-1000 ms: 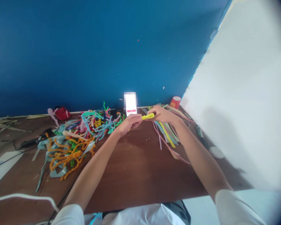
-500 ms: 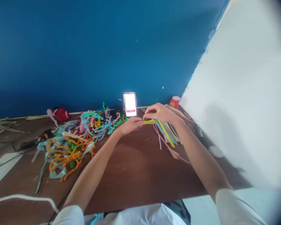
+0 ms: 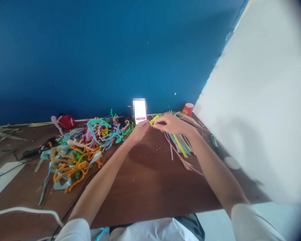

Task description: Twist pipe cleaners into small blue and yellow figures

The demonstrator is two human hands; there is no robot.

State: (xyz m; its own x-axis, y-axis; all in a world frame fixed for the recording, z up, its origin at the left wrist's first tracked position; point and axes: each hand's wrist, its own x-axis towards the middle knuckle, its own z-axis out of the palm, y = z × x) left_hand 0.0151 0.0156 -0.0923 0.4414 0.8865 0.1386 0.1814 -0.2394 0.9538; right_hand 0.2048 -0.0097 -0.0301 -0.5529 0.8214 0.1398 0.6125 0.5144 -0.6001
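A small folded yellow strip is held between my two hands above the back of the table, just right of the lit phone. My left hand pinches its left end with the fingertips. From the right, my right hand closes thumb and fingers on the other side of it. Part of the strip is hidden by the fingers. Beneath and behind my right hand lies a bundle of thin pastel strips in yellow, pink, blue and green.
The phone leans against the blue wall. To the left is a tangled heap of fuzzy pipe cleaners. A red cup stands in the back right corner, and a white round object lies by the white wall. Cables cross the table's left side.
The yellow strip's open loop has become a smaller, tighter fold. My left hand has risen slightly, and my right hand has moved a little left, closer to it.
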